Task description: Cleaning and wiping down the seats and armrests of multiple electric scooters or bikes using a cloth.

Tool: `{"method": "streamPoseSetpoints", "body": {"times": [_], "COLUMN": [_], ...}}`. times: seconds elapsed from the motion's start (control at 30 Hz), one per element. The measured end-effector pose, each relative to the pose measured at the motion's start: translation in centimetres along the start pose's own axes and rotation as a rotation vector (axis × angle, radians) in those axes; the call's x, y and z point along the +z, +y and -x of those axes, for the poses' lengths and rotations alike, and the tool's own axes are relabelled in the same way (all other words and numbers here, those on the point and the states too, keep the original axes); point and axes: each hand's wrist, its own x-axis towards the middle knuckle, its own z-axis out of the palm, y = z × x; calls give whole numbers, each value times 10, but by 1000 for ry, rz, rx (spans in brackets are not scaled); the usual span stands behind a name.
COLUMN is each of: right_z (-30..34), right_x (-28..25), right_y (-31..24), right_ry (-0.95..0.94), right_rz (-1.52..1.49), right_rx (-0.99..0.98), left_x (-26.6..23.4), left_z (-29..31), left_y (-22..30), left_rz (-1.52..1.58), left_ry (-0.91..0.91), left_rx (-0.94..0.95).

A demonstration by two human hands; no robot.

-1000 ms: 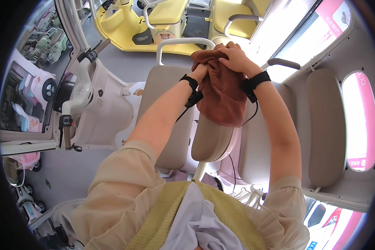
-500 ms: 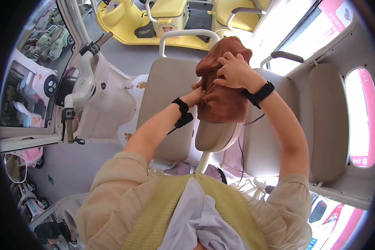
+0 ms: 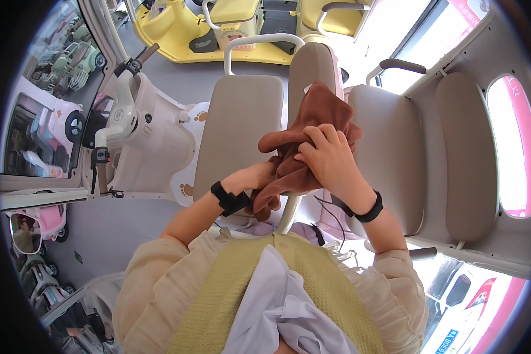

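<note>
A bunched reddish-brown cloth (image 3: 304, 127) lies over the near part of the beige front backrest (image 3: 311, 62). My right hand (image 3: 330, 156) presses on top of it with curled fingers gripping a fold. On the cloth's left side, my left hand (image 3: 255, 178) is closed on it; most of its fingertips are hidden under the folds. Parts of the cloth hang down to the near left. The front seat cushion (image 3: 239, 124) lies just left of the backrest, and the rear seat cushion (image 3: 386, 153) is to its right.
White handlebars (image 3: 121, 121) stand at the left behind a windshield. A white metal armrest (image 3: 259, 39) rises beyond the front seat. The rear backrest (image 3: 469, 156) is at the right, and a yellow vehicle (image 3: 236, 58) stands farther off. A thin black cable (image 3: 336, 215) hangs near the backrest post.
Both hands have moved toward me, drawing the cloth along the backrest and bunching it. The far end of the backrest is now uncovered.
</note>
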Motion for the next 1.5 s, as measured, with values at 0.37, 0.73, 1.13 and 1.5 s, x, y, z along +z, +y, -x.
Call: {"method": "streamPoseSetpoints", "body": {"times": [0.37, 0.73, 1.13, 1.5], "right_z": [73, 87, 37, 4], "right_x": [44, 71, 89, 124], "right_y": [-21, 18, 54, 116], "right_ry": [553, 664, 501, 245], "right_rz": [-235, -1706, -1634, -1447], "right_rx": [591, 954, 960, 855], "left_x": [23, -16, -62, -107], "left_z": [3, -38, -92, -139], "left_y": [35, 62, 51, 56], "left_rz": [120, 91, -22, -232], "left_ry": [873, 926, 911, 1027], "left_rx": [317, 556, 472, 260]}}
